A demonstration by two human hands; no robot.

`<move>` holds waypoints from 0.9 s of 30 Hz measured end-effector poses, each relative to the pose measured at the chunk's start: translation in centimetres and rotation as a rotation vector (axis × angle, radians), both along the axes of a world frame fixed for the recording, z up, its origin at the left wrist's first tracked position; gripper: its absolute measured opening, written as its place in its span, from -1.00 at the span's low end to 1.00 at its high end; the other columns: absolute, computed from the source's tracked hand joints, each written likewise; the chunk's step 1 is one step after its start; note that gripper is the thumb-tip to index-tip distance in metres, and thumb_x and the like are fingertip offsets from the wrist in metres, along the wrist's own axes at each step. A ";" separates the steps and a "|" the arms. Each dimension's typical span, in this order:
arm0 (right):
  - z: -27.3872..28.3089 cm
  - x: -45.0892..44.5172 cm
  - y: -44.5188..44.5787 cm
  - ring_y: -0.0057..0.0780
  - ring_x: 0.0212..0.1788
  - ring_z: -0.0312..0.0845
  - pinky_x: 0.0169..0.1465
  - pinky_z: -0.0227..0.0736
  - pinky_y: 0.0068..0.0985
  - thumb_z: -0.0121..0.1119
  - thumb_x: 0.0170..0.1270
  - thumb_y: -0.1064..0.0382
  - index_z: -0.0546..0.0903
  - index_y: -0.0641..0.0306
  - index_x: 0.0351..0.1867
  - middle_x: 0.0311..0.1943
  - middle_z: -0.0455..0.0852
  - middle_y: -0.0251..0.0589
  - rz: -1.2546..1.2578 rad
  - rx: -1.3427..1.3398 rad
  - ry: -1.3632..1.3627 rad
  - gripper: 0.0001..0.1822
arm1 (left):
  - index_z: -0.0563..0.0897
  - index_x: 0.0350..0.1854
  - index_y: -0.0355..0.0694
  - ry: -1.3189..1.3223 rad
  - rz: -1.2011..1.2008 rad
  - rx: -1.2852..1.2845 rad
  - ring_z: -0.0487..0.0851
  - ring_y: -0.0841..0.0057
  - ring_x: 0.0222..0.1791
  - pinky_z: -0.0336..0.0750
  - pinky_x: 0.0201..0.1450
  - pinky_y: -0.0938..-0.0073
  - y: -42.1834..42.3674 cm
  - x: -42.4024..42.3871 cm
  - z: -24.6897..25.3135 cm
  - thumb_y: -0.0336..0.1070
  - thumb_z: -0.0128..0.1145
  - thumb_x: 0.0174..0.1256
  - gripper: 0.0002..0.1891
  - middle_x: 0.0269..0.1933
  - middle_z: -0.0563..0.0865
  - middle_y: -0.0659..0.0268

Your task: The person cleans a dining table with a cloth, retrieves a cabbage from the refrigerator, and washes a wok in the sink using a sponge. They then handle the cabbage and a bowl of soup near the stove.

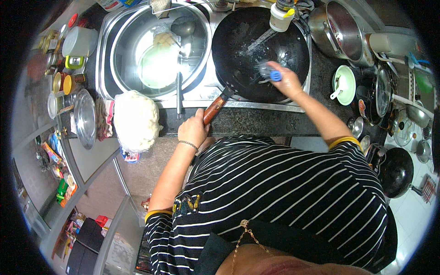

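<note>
A large black wok lies over the right-hand sink basin, and water runs into it from a faucet. My left hand is closed around the wok's wooden handle. Inside the wok, my right hand grips a scrubbing brush with a blue end; its head is blurred and partly hidden. The left basin holds a big round metal bowl with water, a pale green bowl and a ladle. The ladle's metal handle reaches over the front rim of the sink.
A bagged white cauliflower sits at the counter's front edge, beside a leaning metal lid. Jars stand at the left. On the right are a large steel pot, a light green bowl and a glass-lidded pan.
</note>
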State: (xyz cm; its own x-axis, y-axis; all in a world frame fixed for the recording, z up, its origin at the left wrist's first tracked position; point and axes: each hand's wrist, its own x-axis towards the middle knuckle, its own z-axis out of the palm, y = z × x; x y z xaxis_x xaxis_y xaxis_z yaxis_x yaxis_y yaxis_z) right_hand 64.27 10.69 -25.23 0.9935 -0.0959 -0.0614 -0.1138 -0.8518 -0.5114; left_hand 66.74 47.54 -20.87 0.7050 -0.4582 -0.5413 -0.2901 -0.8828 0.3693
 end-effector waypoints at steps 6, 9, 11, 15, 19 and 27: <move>-0.8 10.9 0.1 -0.12 -0.13 0.63 -0.07 0.54 -0.32 0.22 0.10 0.28 0.53 -0.09 0.09 -0.12 0.68 -0.08 0.003 -0.076 -0.151 -0.55 | 0.40 0.00 -0.11 0.008 -0.016 0.034 0.68 0.02 -0.30 0.55 -0.26 0.04 -0.2 0.0 0.4 -0.17 0.25 0.11 -0.56 -0.34 0.70 0.01; 0.4 8.6 -4.9 -0.03 -0.15 0.62 -0.07 0.56 -0.30 0.29 0.05 0.27 0.53 -0.07 0.05 -0.13 0.68 -0.06 0.000 -0.226 -0.215 -0.55 | 0.41 -0.01 -0.12 0.003 -0.002 0.026 0.68 0.02 -0.30 0.55 -0.25 0.05 -0.1 0.1 0.5 -0.16 0.26 0.11 -0.57 -0.34 0.70 0.00; 0.2 4.3 -5.1 -0.04 -0.13 0.64 -0.07 0.56 -0.31 0.38 0.00 0.25 0.51 -0.08 0.09 -0.14 0.69 -0.06 -0.071 -0.166 0.021 -0.46 | 0.42 -0.04 -0.12 -0.002 0.009 0.019 0.68 0.02 -0.30 0.55 -0.25 0.05 -0.1 -0.1 0.3 -0.16 0.26 0.11 -0.59 -0.34 0.70 0.00; -0.8 1.7 2.9 -0.22 0.11 0.56 0.13 0.46 -0.39 0.41 0.00 0.27 0.46 0.03 0.17 0.03 0.64 -0.10 -0.129 0.237 0.015 -0.37 | 0.41 -0.07 -0.13 -0.015 0.006 -0.008 0.68 0.02 -0.32 0.55 -0.26 0.04 -0.2 0.0 0.1 -0.16 0.26 0.10 -0.60 -0.36 0.70 0.00; -2.0 9.9 1.9 -0.03 -0.13 0.64 -0.06 0.54 -0.30 0.34 0.09 0.12 0.49 -0.02 0.09 -0.17 0.68 -0.01 -0.033 -0.003 -0.157 -0.51 | 0.41 -0.07 -0.13 -0.019 -0.002 0.006 0.68 0.02 -0.32 0.55 -0.27 0.03 -0.2 -0.1 0.3 -0.16 0.26 0.10 -0.60 -0.37 0.70 0.00; 3.2 1.1 -1.8 -0.09 -0.16 0.67 -0.04 0.54 -0.25 0.35 0.05 -0.02 0.44 0.03 0.12 -0.18 0.70 -0.02 -0.157 -0.206 0.283 -0.40 | 0.41 -0.07 -0.13 -0.024 0.012 -0.010 0.68 0.02 -0.30 0.55 -0.25 0.03 0.1 -0.4 0.1 -0.16 0.25 0.11 -0.61 -0.36 0.70 0.00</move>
